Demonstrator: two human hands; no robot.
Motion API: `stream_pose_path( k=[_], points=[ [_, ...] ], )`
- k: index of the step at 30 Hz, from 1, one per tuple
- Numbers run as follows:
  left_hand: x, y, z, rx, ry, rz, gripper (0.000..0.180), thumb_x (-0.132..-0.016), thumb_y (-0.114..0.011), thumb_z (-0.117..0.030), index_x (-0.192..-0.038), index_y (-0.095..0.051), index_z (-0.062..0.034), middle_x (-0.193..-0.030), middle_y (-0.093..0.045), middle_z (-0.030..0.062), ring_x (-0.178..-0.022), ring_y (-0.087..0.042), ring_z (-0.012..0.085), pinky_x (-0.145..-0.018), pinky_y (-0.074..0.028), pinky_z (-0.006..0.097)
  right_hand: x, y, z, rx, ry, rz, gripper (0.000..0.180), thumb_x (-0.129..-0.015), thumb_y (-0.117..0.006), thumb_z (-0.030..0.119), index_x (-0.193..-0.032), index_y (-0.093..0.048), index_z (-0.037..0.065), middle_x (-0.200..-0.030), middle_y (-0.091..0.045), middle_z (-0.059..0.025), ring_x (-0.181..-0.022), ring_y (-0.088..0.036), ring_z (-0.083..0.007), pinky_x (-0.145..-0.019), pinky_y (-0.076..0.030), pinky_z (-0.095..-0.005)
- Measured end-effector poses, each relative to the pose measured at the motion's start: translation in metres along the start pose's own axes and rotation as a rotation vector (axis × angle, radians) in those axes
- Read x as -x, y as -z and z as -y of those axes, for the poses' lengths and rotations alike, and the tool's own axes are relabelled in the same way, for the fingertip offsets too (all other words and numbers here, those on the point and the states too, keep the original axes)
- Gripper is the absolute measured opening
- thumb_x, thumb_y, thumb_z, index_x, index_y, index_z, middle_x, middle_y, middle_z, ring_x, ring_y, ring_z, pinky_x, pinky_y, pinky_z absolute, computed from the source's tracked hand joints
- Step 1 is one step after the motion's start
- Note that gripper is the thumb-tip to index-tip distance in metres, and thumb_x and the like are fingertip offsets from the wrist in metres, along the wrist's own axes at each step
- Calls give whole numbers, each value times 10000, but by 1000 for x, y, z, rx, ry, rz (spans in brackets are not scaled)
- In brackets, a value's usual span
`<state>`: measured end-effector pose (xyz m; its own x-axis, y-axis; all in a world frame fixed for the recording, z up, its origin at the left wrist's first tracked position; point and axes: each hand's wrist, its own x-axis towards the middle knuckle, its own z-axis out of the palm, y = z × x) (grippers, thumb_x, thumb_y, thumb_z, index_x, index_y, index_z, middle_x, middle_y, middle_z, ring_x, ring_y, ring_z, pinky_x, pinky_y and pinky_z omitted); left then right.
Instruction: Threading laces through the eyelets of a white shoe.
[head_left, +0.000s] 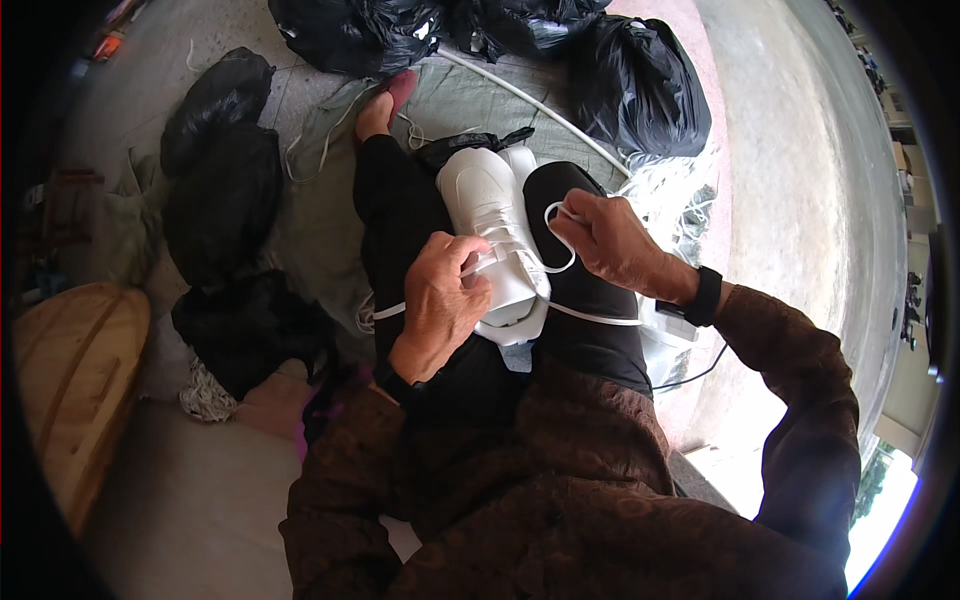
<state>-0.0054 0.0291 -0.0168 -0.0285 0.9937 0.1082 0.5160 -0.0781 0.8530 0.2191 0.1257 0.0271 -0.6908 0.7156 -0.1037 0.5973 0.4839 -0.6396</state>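
Right hand [600,235] is clenched on white lace [561,269]; left hand [440,300] is curled beside white shoe [488,205], its grip indiscernible. Shoe is seen between both. Lacing judged under way; slack should be drawn through next.

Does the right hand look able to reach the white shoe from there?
Probably yes: the right hand is near the white shoe with nothing solid between, though it holds a white lace.
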Motion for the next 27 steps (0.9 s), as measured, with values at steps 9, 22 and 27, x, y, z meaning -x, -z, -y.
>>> stream_pose_path(
  k=[9,22,27],
  points=[
    [-2,-2,-3,10,51,3,385,-667,-685,46,-1033,-649,-69,-864,-556,103,-754,-601,262,-675,-508,373,-42,-25,0,-278,-369,263,302,-774,-763,206,-801,-652,-74,-646,-631,-111,-619,-613,-145,-575,-475,-325],
    [1,0,-1,-79,19,59,316,-684,-680,39,-979,-687,-74,-923,-574,97,-751,-612,228,-637,-505,333,-43,-20,-7,573,613,160,129,-801,-629,117,-878,-543,61,-705,-550,-65,-648,-626,-260,-546,-506,-392],
    [13,30,-17,81,153,152,251,-746,-763,-31,-984,-686,-47,-836,-568,48,-636,-528,114,-589,-473,270,-7,-12,-7,607,571,149,169,-807,-644,113,-907,-512,75,-715,-534,-48,-659,-605,-248,-531,-472,-379]
  ],
)
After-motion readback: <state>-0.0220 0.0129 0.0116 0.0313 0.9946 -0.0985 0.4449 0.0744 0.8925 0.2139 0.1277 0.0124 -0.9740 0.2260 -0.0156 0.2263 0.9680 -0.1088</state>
